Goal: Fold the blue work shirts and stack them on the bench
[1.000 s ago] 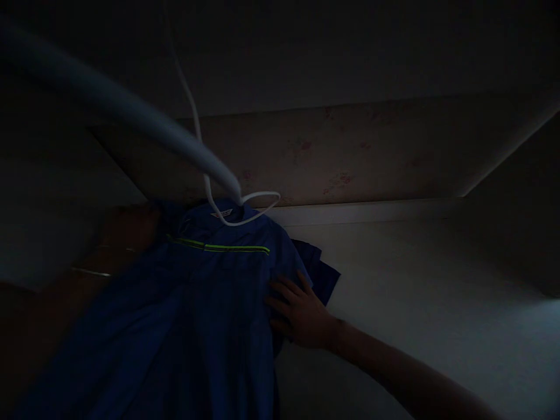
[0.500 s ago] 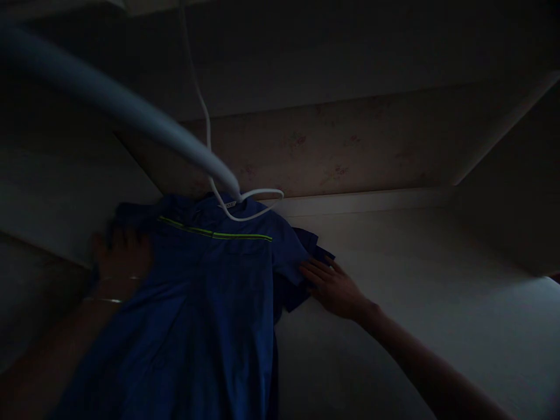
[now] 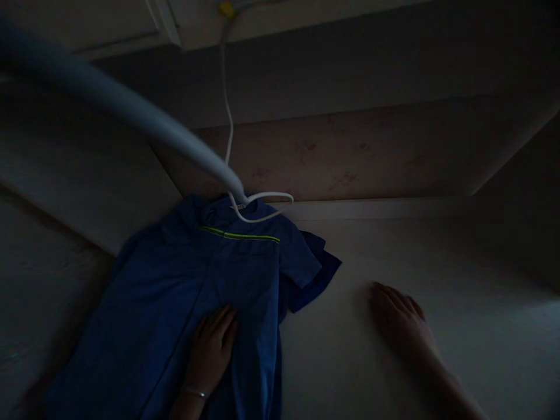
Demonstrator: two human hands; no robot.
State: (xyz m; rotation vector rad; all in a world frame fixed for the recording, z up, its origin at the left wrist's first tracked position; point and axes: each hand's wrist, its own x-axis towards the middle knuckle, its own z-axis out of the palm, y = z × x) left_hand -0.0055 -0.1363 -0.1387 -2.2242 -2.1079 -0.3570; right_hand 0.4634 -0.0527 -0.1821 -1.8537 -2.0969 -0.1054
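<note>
Blue shirt (image 3: pixel 166 286), collar toward the wall side and buttonless-looking front facing up, lies spread on a pale surface (image 3: pixel 341 361) in a dimly lit room, a yellow-green stripe (image 3: pixel 251 237) crossing its chest. The person's left hand (image 3: pixel 212 347), a bracelet (image 3: pixel 195 393) at the wrist, rests flat on the shirt's front, fingers extended and close together rather than gripping the fabric. Right of the garment and apart from it, the right hand (image 3: pixel 402 318) is over the pale surface with fingers loosely together; its palm side is hidden, so its grip cannot be told. Darker blue cloth (image 3: pixel 319 286) juts from beneath the short sleeve. A grey pole (image 3: pixel 166 128) and a looping white cable (image 3: pixel 228 111) overlap the collar, before a floral panel (image 3: pixel 297 157).
</note>
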